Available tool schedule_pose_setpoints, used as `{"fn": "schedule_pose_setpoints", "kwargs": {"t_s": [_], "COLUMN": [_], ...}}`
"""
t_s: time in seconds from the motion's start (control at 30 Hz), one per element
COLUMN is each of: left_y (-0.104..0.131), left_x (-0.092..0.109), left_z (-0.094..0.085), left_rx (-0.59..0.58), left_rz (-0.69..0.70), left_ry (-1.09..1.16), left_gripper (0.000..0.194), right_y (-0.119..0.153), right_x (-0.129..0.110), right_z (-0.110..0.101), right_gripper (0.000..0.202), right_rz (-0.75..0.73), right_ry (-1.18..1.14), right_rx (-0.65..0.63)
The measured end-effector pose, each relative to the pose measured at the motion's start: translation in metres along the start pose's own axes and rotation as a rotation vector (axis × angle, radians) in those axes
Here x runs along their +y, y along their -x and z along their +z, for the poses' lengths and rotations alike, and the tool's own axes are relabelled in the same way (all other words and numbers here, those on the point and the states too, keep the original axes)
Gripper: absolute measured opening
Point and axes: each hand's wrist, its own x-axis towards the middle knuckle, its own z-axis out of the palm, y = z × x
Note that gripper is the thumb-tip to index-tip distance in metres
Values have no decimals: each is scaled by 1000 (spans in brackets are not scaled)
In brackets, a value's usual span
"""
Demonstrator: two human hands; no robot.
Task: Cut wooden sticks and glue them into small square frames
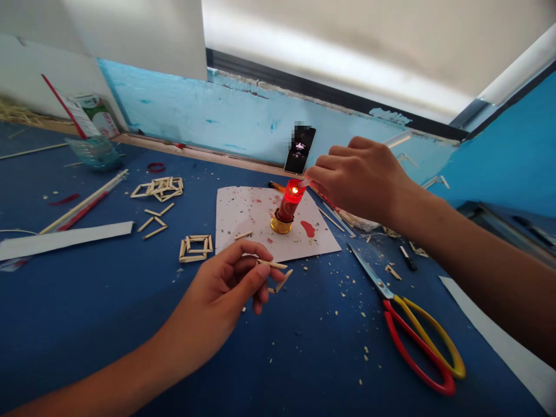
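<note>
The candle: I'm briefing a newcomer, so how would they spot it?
On the blue table lies a white sheet. On that stands the red candle with a gold base, by the right hand. Unlike the phone behind it, it bears a flame.

Single head-worn camera. Faces forward and down across blue table (313, 365) toward wall (182, 110). Range close: left hand (232, 281) and right hand (362, 179) near middle of view.

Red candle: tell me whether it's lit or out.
Lit. A bright flame shows at the top of the red candle, whose upper part glows, just beside the right hand.
</note>
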Motion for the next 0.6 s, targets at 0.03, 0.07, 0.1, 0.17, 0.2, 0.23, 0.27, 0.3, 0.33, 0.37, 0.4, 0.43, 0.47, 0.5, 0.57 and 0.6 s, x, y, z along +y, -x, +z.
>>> {"fn": "schedule_pose_setpoints", "kwargs": {"t_s": [0.03,0.07,0.1,0.17,0.2,0.23,0.27,0.3,0.33,0.37,0.4,0.43,0.47,0.5,0.57,0.6], "left_y": [0,0,0,0,1,1,1,1,1,1,1,1,1,1,1,2], "left_x": [1,1,2,2,2,2,2,2,2,2,2,2,2,2,3,3], "left_z": [0,0,0,0,0,0,0,0,0,0,0,0,0,0,0,1], "left_rx": [-1,-3,-6,-15,-17,-18,-16,-11,-8,-7,-9,-15,-22,-31,-42,-45], "left_rz": [-4,-7,-4,8,16,24,29,31,31,34,33,34,34,36,36,35], "left_ry": [0,0,1,3,3,1,-4,-8,-11,-11,-10,-8,-7,-5,-6,-8], "left_gripper": [17,17,17,16,15,15,14,14,14,14,14,13,13,11,10,9], "right_y": [0,0,-1,-2,-2,-2,-2,-2,-1,-1,0,1,1,1,1,1], "right_x": [0,-1,-1,-2,-2,-2,-1,-1,0,0,0,0,0,-1,-2,-3], "right_z": [0,0,0,0,0,0,1,1,1,1,1,1,0,0,-1,-2], "right_gripper": [36,36,36,37,38,38,38,37,37,37,36,36,36,36,36,36], "right_rz": [-4,-4,-4,3,4,7,8,9,12,15,18,21,21,24,20,18], "right_ry": [-3,-6,-8,1,7,13,16,15,14,12,9,7,3,-1,-9,-11], "right_rx": [-5,-8,-8,-3,1,7,12,16,21,26,28,28,24,16,-12,-27]}}
